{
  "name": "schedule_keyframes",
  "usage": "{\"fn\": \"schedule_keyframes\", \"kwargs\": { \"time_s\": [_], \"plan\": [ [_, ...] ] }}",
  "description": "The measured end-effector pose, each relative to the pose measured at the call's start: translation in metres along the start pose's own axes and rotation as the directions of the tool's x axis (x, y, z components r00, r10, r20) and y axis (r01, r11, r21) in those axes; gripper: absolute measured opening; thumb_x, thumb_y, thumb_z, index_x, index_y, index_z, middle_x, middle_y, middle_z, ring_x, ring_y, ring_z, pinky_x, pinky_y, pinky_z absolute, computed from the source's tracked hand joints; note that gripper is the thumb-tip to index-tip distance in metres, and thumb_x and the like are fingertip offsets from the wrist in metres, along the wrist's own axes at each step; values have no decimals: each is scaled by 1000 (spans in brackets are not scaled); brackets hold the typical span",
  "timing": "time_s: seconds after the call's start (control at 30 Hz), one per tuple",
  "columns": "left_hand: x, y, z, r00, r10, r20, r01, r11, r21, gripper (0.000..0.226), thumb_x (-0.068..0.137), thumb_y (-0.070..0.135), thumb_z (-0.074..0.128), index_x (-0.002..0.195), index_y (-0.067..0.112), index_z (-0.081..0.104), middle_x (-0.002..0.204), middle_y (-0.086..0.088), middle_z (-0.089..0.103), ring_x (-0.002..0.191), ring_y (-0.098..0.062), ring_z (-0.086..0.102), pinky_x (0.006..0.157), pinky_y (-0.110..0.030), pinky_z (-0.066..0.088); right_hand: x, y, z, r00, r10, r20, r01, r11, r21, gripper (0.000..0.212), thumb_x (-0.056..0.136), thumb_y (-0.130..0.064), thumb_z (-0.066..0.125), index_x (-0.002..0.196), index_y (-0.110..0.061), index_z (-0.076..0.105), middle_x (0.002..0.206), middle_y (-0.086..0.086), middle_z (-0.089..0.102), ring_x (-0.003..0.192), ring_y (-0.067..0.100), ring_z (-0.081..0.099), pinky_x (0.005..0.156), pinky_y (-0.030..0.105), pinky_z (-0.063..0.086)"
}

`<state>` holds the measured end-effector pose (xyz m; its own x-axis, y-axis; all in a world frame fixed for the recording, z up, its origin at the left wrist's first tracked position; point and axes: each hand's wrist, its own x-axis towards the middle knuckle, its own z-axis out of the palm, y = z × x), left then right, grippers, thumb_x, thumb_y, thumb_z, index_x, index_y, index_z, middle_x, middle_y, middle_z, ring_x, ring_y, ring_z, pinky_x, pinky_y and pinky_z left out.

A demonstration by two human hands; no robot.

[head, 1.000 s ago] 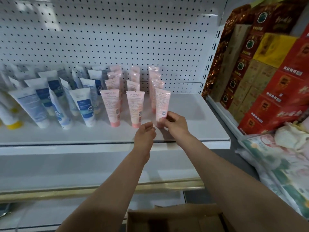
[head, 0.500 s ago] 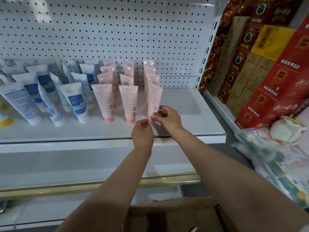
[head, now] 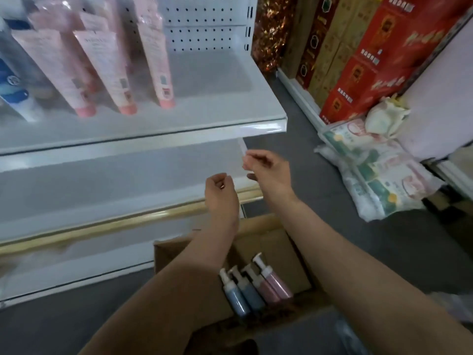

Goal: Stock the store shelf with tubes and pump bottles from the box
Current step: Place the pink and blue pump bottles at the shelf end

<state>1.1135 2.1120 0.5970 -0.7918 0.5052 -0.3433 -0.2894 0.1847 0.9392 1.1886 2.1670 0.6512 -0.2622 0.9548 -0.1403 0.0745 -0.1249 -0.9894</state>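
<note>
Pink tubes (head: 156, 60) stand cap-down in rows on the white shelf (head: 194, 129), with blue-and-white tubes (head: 12, 83) at the far left. Below, a cardboard box (head: 276, 242) on the floor holds several pump bottles (head: 253, 285), two blue and two pink, lying side by side. My left hand (head: 221, 196) hangs in front of the lower shelf with loosely curled fingers and holds nothing. My right hand (head: 268, 172) is beside it, a little higher, fingers loosely curled and empty. Both hands are above the box and below the tube shelf.
Red and brown cartons (head: 358, 55) are stacked on the neighbouring rack at the right. Packaged bags (head: 378, 170) lie on the grey floor beside it. A lower shelf with a gold rail (head: 115, 224) sits under the tube shelf.
My right hand has let go of the front right pink tube. Both hands have dropped from the shelf toward the box, and the view has tilted down, so the box's bottles now show.
</note>
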Motion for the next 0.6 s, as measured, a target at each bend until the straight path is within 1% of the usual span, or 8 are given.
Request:
{"fn": "schedule_keyframes", "kwargs": {
  "time_s": [0.17,0.27,0.33,0.4,0.43,0.47,0.53,0.6],
  "plan": [
    [-26,-93,4,976,-213,51,195,950,242,5,95,23,56,93,19,59,90,-2,62,85,-21,60,84,-39,52,-13,107,-62,953,287,-93,-300,935,-191,6,89,-17,72,95,-15,73,85,5,73,83,20,69,76,32,57],
    [-39,-146,-4,926,-371,69,324,875,360,19,96,27,56,82,17,64,90,-7,67,86,-26,63,87,-44,55,-32,168,-97,881,466,-84,-466,822,-327,2,91,-15,69,89,-15,70,85,4,69,78,15,63,68,21,50],
    [-42,-186,-11,883,-470,13,418,797,435,20,98,28,54,104,15,68,103,-7,66,101,-28,63,93,-42,52,-43,208,-114,831,550,-77,-536,758,-371,11,89,-15,72,78,-18,70,78,1,69,73,11,62,67,19,50],
    [-43,-219,-16,859,-511,12,438,747,500,37,100,19,47,137,15,50,130,-8,58,122,-28,55,101,-40,45,-50,245,-126,781,614,-110,-599,689,-409,21,88,-17,73,68,-16,68,74,3,68,62,5,61,62,17,51],
    [-40,-236,-21,854,-520,-10,423,682,596,42,101,17,43,143,16,43,138,-8,54,128,-27,50,101,-35,43,-52,258,-129,752,648,-121,-629,649,-428,22,89,-17,72,68,-16,66,72,3,66,57,3,58,57,15,49],
    [-38,-245,-24,808,-585,-69,527,665,529,41,102,20,42,143,14,44,139,-9,54,129,-27,50,94,-28,45,-52,270,-130,724,678,-123,-652,616,-443,21,90,-18,72,71,-16,63,70,2,63,57,3,55,55,15,46],
    [-30,-266,-35,788,-603,-128,561,615,554,39,104,26,40,140,12,48,137,-12,55,127,-29,51,83,-23,44,-49,296,-127,677,727,-117,-682,560,-470,26,89,-25,73,68,-19,60,67,-5,58,64,9,54,64,23,45],
    [-20,-286,-39,822,-568,-46,425,558,712,41,106,20,31,146,19,39,142,-15,50,131,-30,47,97,-29,41,-45,322,-122,682,717,-148,-675,538,-504,36,85,-35,73,58,-19,56,61,-9,57,70,15,58,71,25,44]
  ]
}}
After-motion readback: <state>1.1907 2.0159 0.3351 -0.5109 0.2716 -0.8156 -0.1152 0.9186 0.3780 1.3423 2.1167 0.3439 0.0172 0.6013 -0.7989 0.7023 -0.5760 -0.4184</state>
